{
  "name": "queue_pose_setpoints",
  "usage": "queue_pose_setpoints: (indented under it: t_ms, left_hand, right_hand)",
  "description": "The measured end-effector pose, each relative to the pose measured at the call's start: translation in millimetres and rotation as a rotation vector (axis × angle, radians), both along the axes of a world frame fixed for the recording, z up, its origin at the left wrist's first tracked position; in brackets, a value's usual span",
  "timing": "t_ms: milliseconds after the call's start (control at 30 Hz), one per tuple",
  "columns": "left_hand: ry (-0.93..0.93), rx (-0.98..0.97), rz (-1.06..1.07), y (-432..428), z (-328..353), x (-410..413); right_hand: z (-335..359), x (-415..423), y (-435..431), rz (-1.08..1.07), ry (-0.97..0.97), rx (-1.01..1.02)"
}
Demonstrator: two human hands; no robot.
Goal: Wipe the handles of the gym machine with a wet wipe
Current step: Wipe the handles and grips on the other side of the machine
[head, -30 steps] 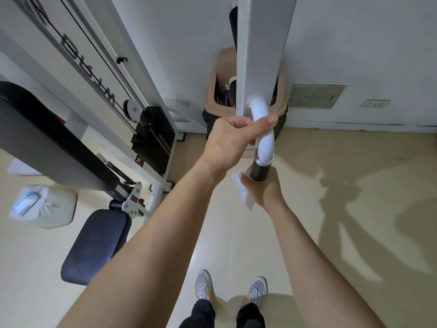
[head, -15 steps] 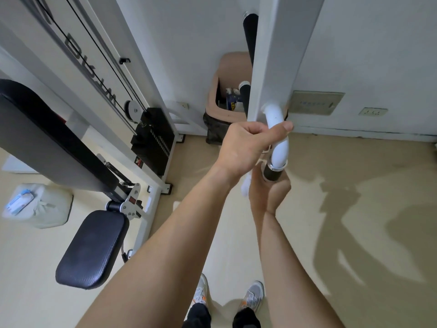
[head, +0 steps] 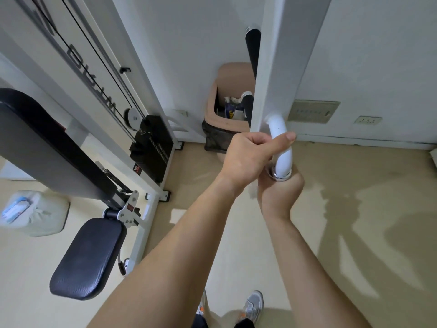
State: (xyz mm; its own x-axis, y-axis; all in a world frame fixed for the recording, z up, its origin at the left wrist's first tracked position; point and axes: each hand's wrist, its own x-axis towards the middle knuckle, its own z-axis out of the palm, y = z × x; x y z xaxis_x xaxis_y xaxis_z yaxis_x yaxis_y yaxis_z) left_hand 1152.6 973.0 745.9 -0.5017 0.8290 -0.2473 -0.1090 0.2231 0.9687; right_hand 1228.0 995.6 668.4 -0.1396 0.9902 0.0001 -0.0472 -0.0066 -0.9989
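Presently, both hands are on one handle (head: pixel 282 152) of the gym machine, a curved white tube that leaves the white upright post (head: pixel 283 67) and bends downward to a chrome collar (head: pixel 281 178).

Left hand (head: pixel 248 157): fingers curled round the bend of the tube, thumb laid straight across its front.

Right hand (head: pixel 280 195): directly below the collar and touching it, fingers wrapped round the lower end of the handle. The grip section itself is hidden inside the fist.

Wet wipe (head: pixel 253 193): only a small pale, blurred scrap shows at the left edge of the right hand, beside the left wrist. How much of it lies between palm and handle cannot be determined.

Surroundings: a tan waste bin (head: pixel 227 129) stands against the wall behind the post. The black weight stack (head: pixel 153 147) and the padded seat (head: pixel 87 256) are well to the left. A pale plastic canister (head: pixel 35 213) sits on the floor at far left.
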Motion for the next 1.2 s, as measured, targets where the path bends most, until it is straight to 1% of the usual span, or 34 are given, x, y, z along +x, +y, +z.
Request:
queue_pose_setpoints:
  t_ms: [33, 67, 133, 200, 267, 333, 400, 467, 567, 633, 700, 733, 867, 900, 933, 967, 1033, 1100, 1200]
  left_hand:
    - [0.001, 0.005, -0.003, 1.5, 0.6, 1.4]
    - [-0.004, 0.011, -0.002, 2.5, 1.7, 2.5]
    - [-0.012, 0.025, -0.001, 4.4, 2.7, 2.4]
    - [-0.001, 0.034, 0.004, 3.2, 1.9, 1.0]
    - [0.005, 0.039, 0.005, 1.5, -0.3, -2.5]
    - [0.007, 0.034, 0.003, -0.6, -1.3, -4.8]
    - [0.002, 0.037, 0.004, -2.3, -0.2, -4.9]
    - [-0.003, 0.033, 0.005, -1.8, 0.9, -4.1]
    - [-0.005, 0.001, 0.005, 0.2, 1.2, -2.4]
    - [-0.007, -0.018, 0.005, 2.3, 0.5, -2.1]
    - [-0.010, -0.018, -0.002, 3.8, -0.4, -2.1]
    - [-0.016, -0.010, -0.005, 4.0, -0.3, -2.3]
    - [-0.027, 0.026, -0.007, 2.6, -0.7, -3.8]
    - [-0.022, 0.033, -0.004, 1.0, -0.6, -4.0]
    - [-0.021, 0.039, 0.000, -0.3, -0.9, -4.3]
    - [-0.023, 0.040, 0.002, -1.4, -1.0, -4.8]
    - [-0.018, 0.040, 0.001, -2.2, -0.8, -6.0]
    - [-0.009, 0.035, -0.007, -2.5, -1.3, -5.9]
    - [-0.022, 0.014, -0.003, -2.1, -0.6, -2.9]
  right_hand:
    - [-1.4, -5.0, -3.8, -0.072, 0.004, -0.023]
    - [-7.8, -8.7, -5.1, -0.094, -0.008, -0.030]
    - [-19.8, -9.8, -8.3, -0.099, -0.031, -0.043]
    - [-42.8, -3.0, -6.2, -0.087, -0.085, -0.105]
    - [-63.9, 8.7, 2.5, 0.090, -0.222, -0.174]
    - [-67.6, 19.1, 14.0, 0.353, -0.346, -0.212]
    - [-53.3, 23.9, 23.1, 0.533, -0.363, -0.200]
    - [-31.9, 25.0, 30.6, 0.573, -0.301, -0.148]
    - [-3.5, 22.1, 32.7, 0.486, -0.201, -0.002]
    - [1.6, 16.2, 21.3, 0.300, -0.152, 0.043]
    - [-3.1, 5.0, 6.1, 0.038, -0.112, 0.013]
    - [-6.2, -2.0, -1.4, -0.045, -0.083, -0.011]
    - [-43.5, -12.3, -8.2, -0.147, -0.035, -0.173]
    - [-56.5, -8.5, -6.5, -0.118, -0.082, -0.204]
    - [-64.9, -2.3, -4.8, -0.041, -0.157, -0.215]
    - [-70.1, 3.4, -2.0, 0.066, -0.233, -0.215]
    - [-63.2, 14.2, 8.0, 0.282, -0.295, -0.201]
    - [-39.6, 21.5, 23.7, 0.456, -0.280, -0.148]
    - [4.2, 27.5, 39.1, 0.631, -0.192, -0.020]
